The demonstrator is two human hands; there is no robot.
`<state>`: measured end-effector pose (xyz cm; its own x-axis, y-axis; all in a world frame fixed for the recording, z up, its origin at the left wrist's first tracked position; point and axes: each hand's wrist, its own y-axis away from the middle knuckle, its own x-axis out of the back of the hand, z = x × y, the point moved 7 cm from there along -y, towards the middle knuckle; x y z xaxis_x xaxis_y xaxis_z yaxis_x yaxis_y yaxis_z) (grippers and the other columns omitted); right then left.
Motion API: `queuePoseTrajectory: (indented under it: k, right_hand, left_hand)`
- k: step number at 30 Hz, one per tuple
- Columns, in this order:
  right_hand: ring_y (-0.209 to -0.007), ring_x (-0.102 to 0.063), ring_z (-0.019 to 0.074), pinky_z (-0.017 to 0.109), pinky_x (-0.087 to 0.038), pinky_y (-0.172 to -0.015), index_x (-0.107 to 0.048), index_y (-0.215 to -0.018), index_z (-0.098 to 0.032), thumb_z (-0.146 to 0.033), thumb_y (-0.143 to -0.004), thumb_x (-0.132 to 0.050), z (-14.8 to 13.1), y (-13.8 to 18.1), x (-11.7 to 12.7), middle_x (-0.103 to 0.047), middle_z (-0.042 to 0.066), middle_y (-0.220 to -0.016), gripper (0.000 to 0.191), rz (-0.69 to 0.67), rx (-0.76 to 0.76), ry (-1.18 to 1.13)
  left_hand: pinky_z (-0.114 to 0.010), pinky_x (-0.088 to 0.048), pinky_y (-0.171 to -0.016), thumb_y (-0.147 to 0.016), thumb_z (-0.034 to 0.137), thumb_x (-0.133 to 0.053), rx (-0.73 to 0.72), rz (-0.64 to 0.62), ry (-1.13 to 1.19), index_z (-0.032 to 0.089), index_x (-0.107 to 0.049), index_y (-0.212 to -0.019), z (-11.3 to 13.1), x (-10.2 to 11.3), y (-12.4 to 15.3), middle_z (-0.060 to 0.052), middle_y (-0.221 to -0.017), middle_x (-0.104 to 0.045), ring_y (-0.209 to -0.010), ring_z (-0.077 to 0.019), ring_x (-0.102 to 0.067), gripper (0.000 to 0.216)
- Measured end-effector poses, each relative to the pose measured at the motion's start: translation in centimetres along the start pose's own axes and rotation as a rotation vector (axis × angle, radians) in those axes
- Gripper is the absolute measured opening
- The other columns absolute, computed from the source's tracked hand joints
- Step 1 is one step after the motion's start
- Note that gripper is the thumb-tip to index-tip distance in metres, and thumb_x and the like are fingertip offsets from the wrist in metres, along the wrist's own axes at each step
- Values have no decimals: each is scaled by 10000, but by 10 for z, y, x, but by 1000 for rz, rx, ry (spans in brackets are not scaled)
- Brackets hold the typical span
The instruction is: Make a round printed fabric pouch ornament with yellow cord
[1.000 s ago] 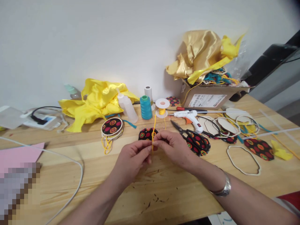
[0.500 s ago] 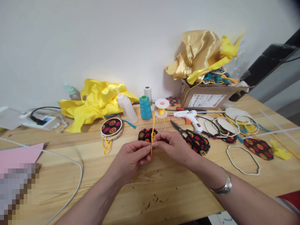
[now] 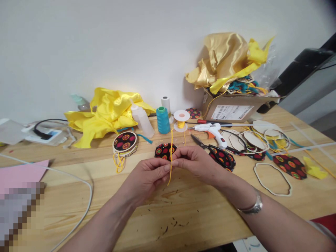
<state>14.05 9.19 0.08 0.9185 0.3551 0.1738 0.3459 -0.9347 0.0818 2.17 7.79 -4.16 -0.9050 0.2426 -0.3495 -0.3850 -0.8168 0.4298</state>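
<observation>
Lengthening since a second ago, the tail of a yellow cord (image 3: 171,143) is now dangling farther below the fingers (image 3: 162,171). Left hand (image 3: 147,177) and right hand (image 3: 195,165) are pinching it, thumbs against forefingers, above the table (image 3: 141,225). Looking light, soft and limp, it is probably calling for a grip near the tail. Beyond, patterned fabric (image 3: 160,151) is lying before a white spool (image 3: 181,124).

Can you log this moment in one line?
left hand: pinches yellow cord | right hand: pinches same cord | beyond: patterned fabric piece | nearby: scissors
</observation>
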Motion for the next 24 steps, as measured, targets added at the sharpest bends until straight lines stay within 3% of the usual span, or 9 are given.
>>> queuePoseTrajectory:
  k: [6,24]
  right_hand:
    - [-593,-436,83,212,-337,-565,-596,-660,-142,-213,-716,-592,-2,1,-1,-514,-36,-607,90,-35,15,-13]
    - [-632,-476,84,207,-378,-602,-596,-696,-141,-264,-756,-603,-6,4,-4,-553,-23,-658,136,-139,110,-88]
  left_hand:
    - [-159,-325,-435,-548,226,-779,10,17,38,125,-700,-642,1,-3,1,15,-521,-567,-463,-44,-437,159]
    - [-146,-320,-454,-632,186,-734,60,-137,122,113,-686,-639,-4,-11,3,-1,-561,-595,-462,-31,-452,88]
